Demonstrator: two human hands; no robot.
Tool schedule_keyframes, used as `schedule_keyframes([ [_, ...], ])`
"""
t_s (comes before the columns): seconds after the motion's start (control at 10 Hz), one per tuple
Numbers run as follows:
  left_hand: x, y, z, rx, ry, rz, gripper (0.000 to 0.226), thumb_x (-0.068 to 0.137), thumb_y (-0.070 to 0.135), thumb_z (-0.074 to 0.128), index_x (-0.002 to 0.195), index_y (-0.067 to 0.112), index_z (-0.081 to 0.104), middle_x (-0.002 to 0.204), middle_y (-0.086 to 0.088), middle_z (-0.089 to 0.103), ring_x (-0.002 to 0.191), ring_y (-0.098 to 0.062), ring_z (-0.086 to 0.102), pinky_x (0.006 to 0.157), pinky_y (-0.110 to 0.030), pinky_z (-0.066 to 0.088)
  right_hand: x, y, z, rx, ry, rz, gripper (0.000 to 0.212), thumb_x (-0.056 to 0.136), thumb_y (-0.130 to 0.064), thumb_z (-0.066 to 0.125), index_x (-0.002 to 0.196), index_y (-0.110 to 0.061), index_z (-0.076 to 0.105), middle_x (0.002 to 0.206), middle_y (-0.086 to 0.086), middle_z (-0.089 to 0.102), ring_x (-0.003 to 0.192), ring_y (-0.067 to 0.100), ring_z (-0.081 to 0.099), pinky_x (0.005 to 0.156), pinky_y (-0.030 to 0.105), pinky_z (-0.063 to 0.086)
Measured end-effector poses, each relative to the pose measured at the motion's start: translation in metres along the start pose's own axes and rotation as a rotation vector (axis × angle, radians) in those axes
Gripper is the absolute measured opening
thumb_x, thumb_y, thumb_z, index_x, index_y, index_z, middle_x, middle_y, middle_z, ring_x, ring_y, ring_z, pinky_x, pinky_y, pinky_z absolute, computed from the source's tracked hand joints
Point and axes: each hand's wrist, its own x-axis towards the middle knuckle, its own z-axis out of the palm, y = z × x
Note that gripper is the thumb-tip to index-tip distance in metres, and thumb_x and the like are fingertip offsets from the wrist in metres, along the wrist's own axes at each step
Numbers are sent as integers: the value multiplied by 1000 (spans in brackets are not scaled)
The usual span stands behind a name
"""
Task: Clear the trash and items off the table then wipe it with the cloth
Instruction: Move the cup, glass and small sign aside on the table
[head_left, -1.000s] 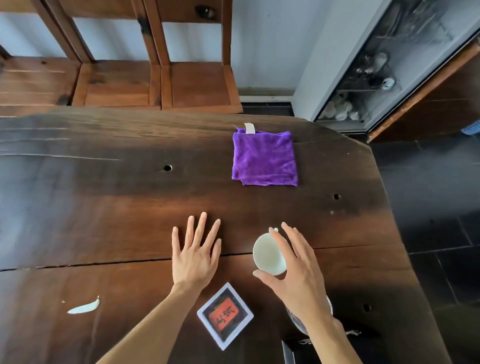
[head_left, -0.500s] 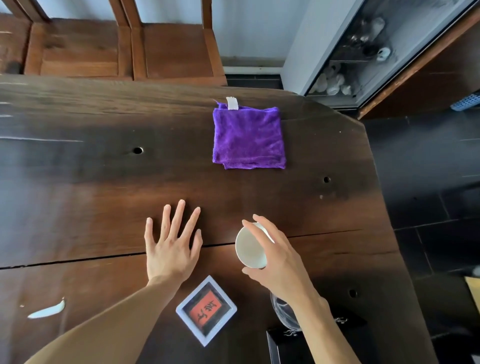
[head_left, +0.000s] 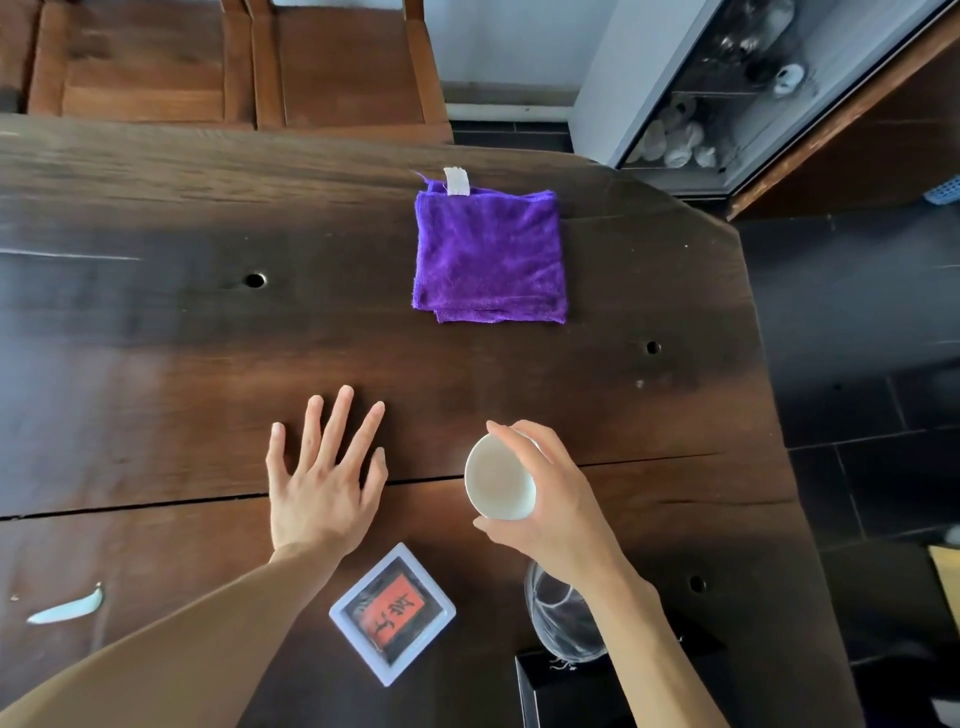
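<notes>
At the near edge of the dark wooden counter, a black object is cut off by the frame, and its kind cannot be made out. Just beyond it stands one clear glass vessel, partly hidden behind the right forearm. To its left lies one square white-framed tile with a red and black panel, turned corner-on to the near edge. Toward the near left corner lies one thin white scrap, with a tiny white speck beside it.

The right hand has its grip closed around one small white teacup, thumb at the near side, fingers curved over the far rim; the cup is tipped so its pale inside faces the camera. Whether its base touches the counter cannot be told. The left hand is released, palm down, fingers spread, holding nothing; it appears to rest on or just above the wood, next to a long crack.

Farther on, toward the far right corner, one folded purple cloth lies flat, a white tag at its far edge. Four small round holes show in the wood.

Beyond the far edge stand two wooden chairs, tops cut off. At far right a glass-fronted cabinet holds pale items too blurred to identify.
</notes>
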Motion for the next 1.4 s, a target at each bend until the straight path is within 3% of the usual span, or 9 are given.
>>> schedule_keyframes([
  [0.1, 0, 0, -1, -4, -3, -2, 57, 105, 52, 19, 161, 43, 22, 173, 6, 15, 160, -21, 8, 127, -55, 4, 2, 4, -6, 21, 39, 21, 95, 66, -36, 94, 147, -42, 44, 143, -24, 38, 129, -7, 39, 92, -2, 34],
  [0.4, -1, 2, -4, -32, -2, -19, 58, 102, 50, 26, 160, 43, 29, 171, 7, 20, 159, -22, 14, 126, -55, 8, 23, 29, -49, 62, 205, 131, 101, 63, -32, 97, 149, -30, 44, 140, -16, 44, 123, -7, 44, 90, -1, 36],
  [0.6, -1, 1, -1, -33, 15, -20, 58, 102, 50, 27, 159, 43, 30, 171, 7, 22, 158, -22, 17, 125, -55, 10, 46, 51, -80, 7, 398, 270, 97, 64, -46, 93, 146, -33, 44, 132, -17, 43, 110, -1, 45, 77, 5, 34],
  [0.7, 0, 1, -3, -44, 13, -26, 58, 102, 49, 28, 159, 43, 31, 170, 6, 24, 159, -22, 17, 125, -55, 9, 63, 62, -98, -44, 459, 337, 95, 66, -48, 92, 146, -29, 45, 137, -5, 48, 107, 7, 49, 75, 8, 35],
  [0.8, 0, 2, -5, -45, 13, -34, 57, 101, 48, 30, 158, 43, 33, 169, 5, 27, 158, -22, 17, 125, -54, 9, 74, 70, -111, -90, 482, 368, 95, 67, -48, 91, 147, -24, 45, 140, 2, 49, 117, 19, 54, 86, 23, 43],
  [0.9, -1, 3, -3, -47, 23, -45, 57, 100, 49, 31, 157, 44, 36, 168, 5, 31, 156, -24, 21, 125, -55, 10, 85, 78, -124, -110, 504, 380, 96, 68, -45, 91, 149, -23, 43, 143, 3, 47, 124, 22, 53, 92, 30, 43],
  [1.1, 0, 3, -4, -45, 24, -44, 57, 100, 48, 33, 156, 43, 38, 167, 3, 32, 155, -26, 23, 124, -55, 10, 98, 88, -139, -135, 529, 412, 96, 69, -47, 90, 149, -23, 42, 145, 3, 45, 124, 22, 52, 88, 27, 42],
  [1.3, 0, 5, -6, -46, 14, -48, 56, 99, 48, 33, 155, 42, 40, 167, 2, 33, 155, -27, 23, 124, -55, 11, 93, 85, -140, -140, 530, 442, 101, 68, -58, 87, 150, -25, 37, 148, 2, 42, 127, 25, 51, 92, 42, 50],
  [1.4, 0, 5, -7, -51, 24, -49, 57, 99, 48, 34, 155, 41, 41, 166, 1, 34, 155, -27, 24, 124, -56, 12, 83, 85, -147, -149, 513, 454, 105, 65, -64, 86, 150, -30, 36, 150, -3, 41, 130, 23, 50, 91, 43, 50],
])
